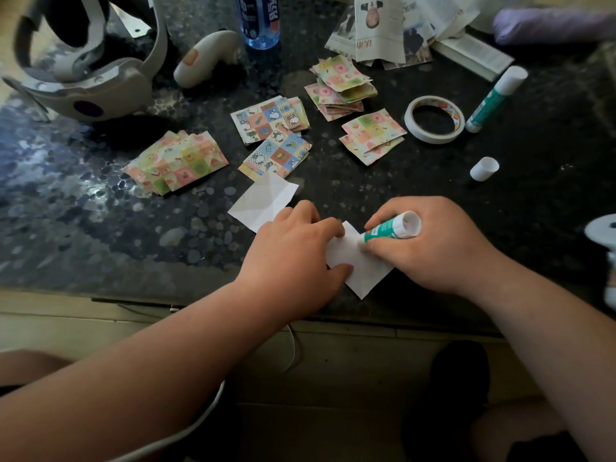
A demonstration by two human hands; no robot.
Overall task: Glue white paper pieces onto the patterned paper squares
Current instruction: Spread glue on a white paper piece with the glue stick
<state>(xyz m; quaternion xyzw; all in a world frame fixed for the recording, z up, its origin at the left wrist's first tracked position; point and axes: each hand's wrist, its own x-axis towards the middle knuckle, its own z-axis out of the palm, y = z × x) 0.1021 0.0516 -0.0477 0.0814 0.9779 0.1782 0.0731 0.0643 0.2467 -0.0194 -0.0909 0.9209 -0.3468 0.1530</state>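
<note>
Step in hand: spreading glue on a white paper piece (361, 273), by my reading; nothing is joined to a patterned square yet.
Left hand (293, 248): fingers and thumb laid out on the left part of the piece, pressing it to the worktop (100, 228).
Right hand (430, 248): fingers curled round a green glue stick (390, 230), its tip down on the paper, its blunt end up.
White paper piece: at the worktop's near edge, between the two hands, turned like a diamond.
Second white piece (263, 200): creased, just behind the left hand.
Patterned paper squares: loose piles towards the middle, the nearest cartoon pile (276, 155) touching the second white piece; a pastel pile (176, 161) lies further left.
Glue cap (484, 168): lying towards the right edge, well apart from the stick.
Risk, slip: the thin sheet may drag or crumple under the stick if the left hand's pressure eases.
Risk, overrun: strokes past the paper's edge would smear the worktop and stick the piece down.
Risk, drying: the uncapped stick could dry out.
</note>
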